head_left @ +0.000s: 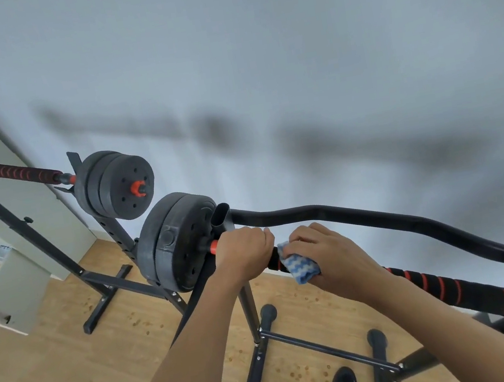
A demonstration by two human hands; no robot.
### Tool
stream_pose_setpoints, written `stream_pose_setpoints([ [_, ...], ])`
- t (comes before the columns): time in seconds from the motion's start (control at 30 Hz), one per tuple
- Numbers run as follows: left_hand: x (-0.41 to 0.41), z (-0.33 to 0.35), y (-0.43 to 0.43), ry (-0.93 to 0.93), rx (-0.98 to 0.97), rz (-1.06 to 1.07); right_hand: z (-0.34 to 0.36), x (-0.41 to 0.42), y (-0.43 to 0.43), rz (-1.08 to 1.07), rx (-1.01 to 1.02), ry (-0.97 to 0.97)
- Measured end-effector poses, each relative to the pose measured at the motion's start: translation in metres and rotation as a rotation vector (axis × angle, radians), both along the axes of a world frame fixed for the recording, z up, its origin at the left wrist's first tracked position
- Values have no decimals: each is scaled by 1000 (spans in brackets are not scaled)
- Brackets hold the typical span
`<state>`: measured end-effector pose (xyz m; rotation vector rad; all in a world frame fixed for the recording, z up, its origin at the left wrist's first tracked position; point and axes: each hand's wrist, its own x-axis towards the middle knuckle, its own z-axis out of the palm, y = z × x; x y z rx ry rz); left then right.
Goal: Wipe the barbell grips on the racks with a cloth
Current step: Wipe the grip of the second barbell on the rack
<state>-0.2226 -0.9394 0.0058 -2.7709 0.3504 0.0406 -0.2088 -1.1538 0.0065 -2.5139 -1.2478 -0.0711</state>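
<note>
Your left hand (pixel 243 251) has its fingers curled tight around the near barbell (pixel 450 286) just beside the weight plates (pixel 173 243). Your right hand (pixel 316 248) presses the blue-white cloth (pixel 300 265) onto the black-and-red grip, fingers wrapped over it. The second barbell (pixel 10 171) sits on the far rack (pixel 96 215), well apart.

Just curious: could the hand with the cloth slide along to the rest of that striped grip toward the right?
Probably yes. The right hand already wraps the cloth round the near grip, and nothing sits on the bar along that stretch.

Both hands (pixel 243 251) on barbell grip (pixel 450 286), cloth (pixel 300 265).
</note>
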Motion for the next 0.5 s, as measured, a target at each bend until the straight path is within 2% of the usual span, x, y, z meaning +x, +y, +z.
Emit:
stream_pose_setpoints([
  [0.2,-11,-8,-6,-1,-40,84,-3,-3,14,-93,132,201],
  [0.33,-24,-9,-14,-18,-70,137,-5,-4,22,-142,178,215],
  [0.43,-32,-5,-17,-30,-188,221,-5,-2,26,-197,210,295],
  [0.5,-33,-2,-18,-111,-365,221,-4,1,27,-203,226,341],
])
